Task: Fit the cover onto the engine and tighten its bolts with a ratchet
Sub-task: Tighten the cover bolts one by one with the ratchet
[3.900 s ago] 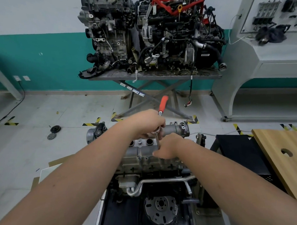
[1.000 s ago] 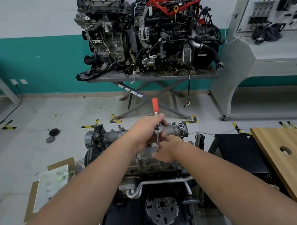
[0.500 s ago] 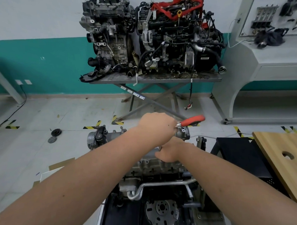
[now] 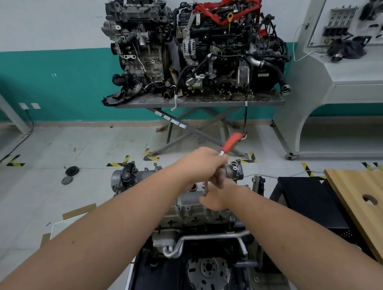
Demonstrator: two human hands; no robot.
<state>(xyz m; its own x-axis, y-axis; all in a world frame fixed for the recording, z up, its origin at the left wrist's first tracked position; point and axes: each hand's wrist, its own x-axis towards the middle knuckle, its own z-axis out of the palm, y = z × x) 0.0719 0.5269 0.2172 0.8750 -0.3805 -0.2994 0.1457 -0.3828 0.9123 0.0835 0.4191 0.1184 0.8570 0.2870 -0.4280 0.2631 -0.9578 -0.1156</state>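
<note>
Head view looks down on the engine (image 4: 189,213) standing just in front of the person, its grey cover (image 4: 189,198) on top. Left hand (image 4: 203,164) is curled round the ratchet (image 4: 230,143), whose orange handle angles up and to the right, blurred. Right hand (image 4: 217,198) rests on the cover just below it, fingers seemingly pinching the ratchet's thin shaft, though the left hand hides part of the grip. A wooden board (image 4: 364,203) lies at the right.
</note>
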